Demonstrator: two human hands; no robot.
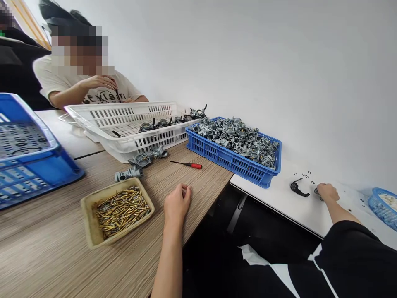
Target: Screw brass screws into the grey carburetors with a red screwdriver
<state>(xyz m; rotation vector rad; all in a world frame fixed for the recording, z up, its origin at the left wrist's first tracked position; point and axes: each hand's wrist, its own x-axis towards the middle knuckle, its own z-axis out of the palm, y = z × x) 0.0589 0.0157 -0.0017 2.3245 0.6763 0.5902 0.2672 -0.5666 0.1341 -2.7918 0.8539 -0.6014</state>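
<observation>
My left hand rests on the wooden table, its fingers curled over a small metal part at their tips. My right hand reaches out to the white table and closes on a small dark part among several little black rings. A black lever-shaped piece lies just left of that hand. A tan tray of brass screws sits left of my left hand. A red-handled screwdriver lies beyond it.
A blue crate heaped with grey metal castings stands across both tables. A white slotted basket holds a few castings; more castings lie loose in front. A big blue crate sits far left. Another person sits behind.
</observation>
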